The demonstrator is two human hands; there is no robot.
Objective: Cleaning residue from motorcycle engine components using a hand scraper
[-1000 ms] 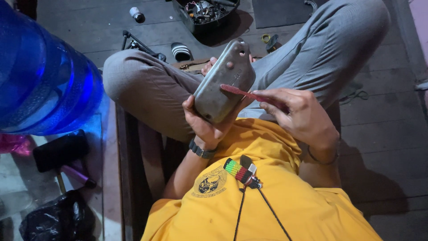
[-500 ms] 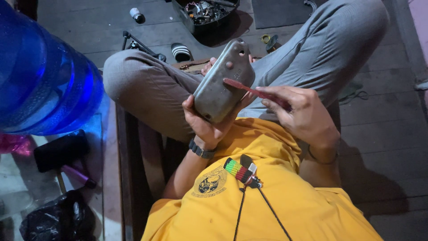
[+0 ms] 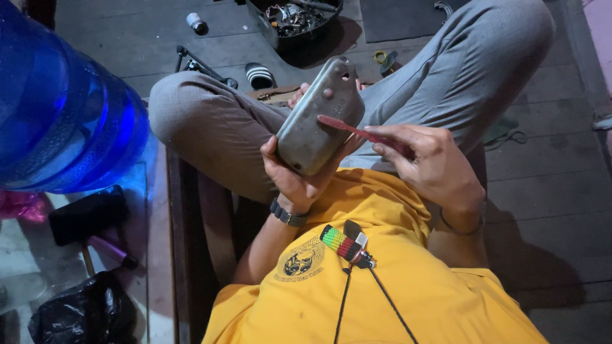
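Observation:
My left hand (image 3: 290, 175) grips a grey metal cover (image 3: 315, 118) from below, tilted upright over my lap, its rounded face toward me. My right hand (image 3: 430, 162) pinches the handle of a red toothbrush (image 3: 357, 130). The brush head rests on the cover's right side, near the middle. A dark watch sits on my left wrist and a thin bangle on my right. I sit cross-legged in grey trousers and a yellow shirt.
A big blue water jug (image 3: 60, 108) stands at the left on a glass surface, with a dark mallet (image 3: 89, 220) and a black bag (image 3: 83, 312) below it. On the dark plank floor lie a black tray of parts (image 3: 293, 19), a striped slipper (image 3: 259, 75) and small tools.
The toothbrush head has slid a little along the cover's face. The left hand keeps its hold and the cover stays in place.

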